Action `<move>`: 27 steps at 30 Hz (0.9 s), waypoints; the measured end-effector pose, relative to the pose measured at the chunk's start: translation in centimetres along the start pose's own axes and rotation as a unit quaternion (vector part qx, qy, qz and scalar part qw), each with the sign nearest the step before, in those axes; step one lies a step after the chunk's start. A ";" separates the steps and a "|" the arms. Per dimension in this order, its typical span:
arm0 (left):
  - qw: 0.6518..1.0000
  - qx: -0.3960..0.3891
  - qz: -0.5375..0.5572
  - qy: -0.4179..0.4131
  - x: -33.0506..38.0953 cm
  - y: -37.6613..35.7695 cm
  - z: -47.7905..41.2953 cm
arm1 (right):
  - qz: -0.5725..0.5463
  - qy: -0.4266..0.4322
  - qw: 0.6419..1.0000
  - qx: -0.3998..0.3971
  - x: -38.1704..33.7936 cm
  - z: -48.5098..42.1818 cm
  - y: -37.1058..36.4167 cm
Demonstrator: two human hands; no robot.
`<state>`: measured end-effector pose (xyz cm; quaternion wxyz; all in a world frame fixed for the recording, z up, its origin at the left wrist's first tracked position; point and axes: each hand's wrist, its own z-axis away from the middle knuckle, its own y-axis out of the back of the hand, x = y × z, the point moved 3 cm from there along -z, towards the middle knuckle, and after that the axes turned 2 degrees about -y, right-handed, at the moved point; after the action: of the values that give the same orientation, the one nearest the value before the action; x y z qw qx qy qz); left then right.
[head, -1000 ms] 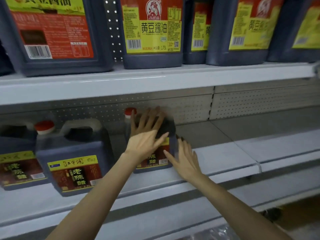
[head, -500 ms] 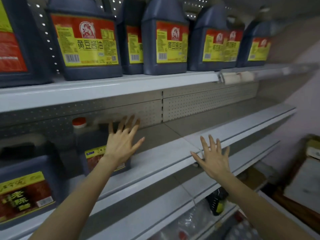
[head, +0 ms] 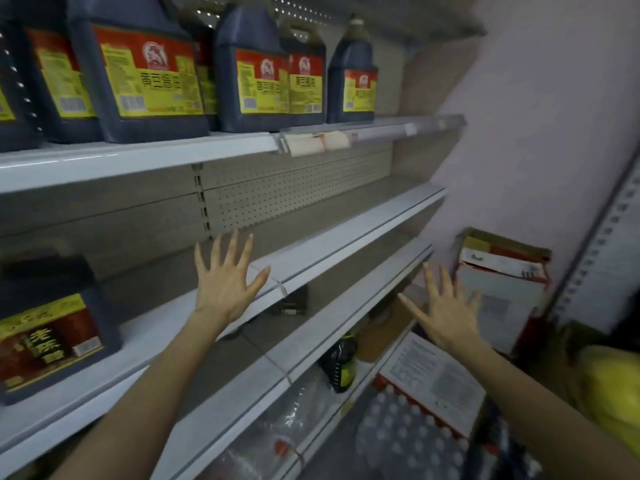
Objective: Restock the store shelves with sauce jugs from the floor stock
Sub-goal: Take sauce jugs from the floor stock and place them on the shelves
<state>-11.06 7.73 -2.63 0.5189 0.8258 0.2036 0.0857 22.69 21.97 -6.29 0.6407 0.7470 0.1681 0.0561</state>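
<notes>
A dark sauce jug (head: 52, 327) with a yellow and red label stands on the middle shelf (head: 346, 237) at the far left. My left hand (head: 225, 285) hovers in front of that shelf with fingers spread, holding nothing and well right of the jug. My right hand (head: 446, 310) is also spread and empty, lower and to the right, over the floor stock. Several dark jugs (head: 149, 74) with yellow labels line the top shelf (head: 138, 157).
A lower shelf (head: 311, 344) runs beneath, with a dark bottle (head: 341, 362) under it. On the floor at right lie a shrink-wrapped pack of bottles (head: 408, 431), a printed sheet (head: 433, 379), a cardboard box (head: 502, 271) against the wall, and something yellow (head: 613, 393).
Both hands left the jug they pushed onto the middle shelf and drew back, spread. The view swung right, so that jug slid out of frame and the floor stock appeared.
</notes>
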 end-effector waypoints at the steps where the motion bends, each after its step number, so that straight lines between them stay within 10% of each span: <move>1: 1.000 -0.005 0.006 -0.008 1.1 -0.4 -0.3 | 0.003 -0.020 1.000 0.004 1.3 0.3 0.0; 27: 0.924 -0.107 0.107 -0.352 25.8 -11.2 -5.4 | 0.086 -0.385 0.919 -0.026 17.8 13.5 -3.2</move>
<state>7.55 27.41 -11.97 0.6300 0.7593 -0.0918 -0.1344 42.78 15.46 -14.07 0.6680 0.7055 -0.1575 -0.1766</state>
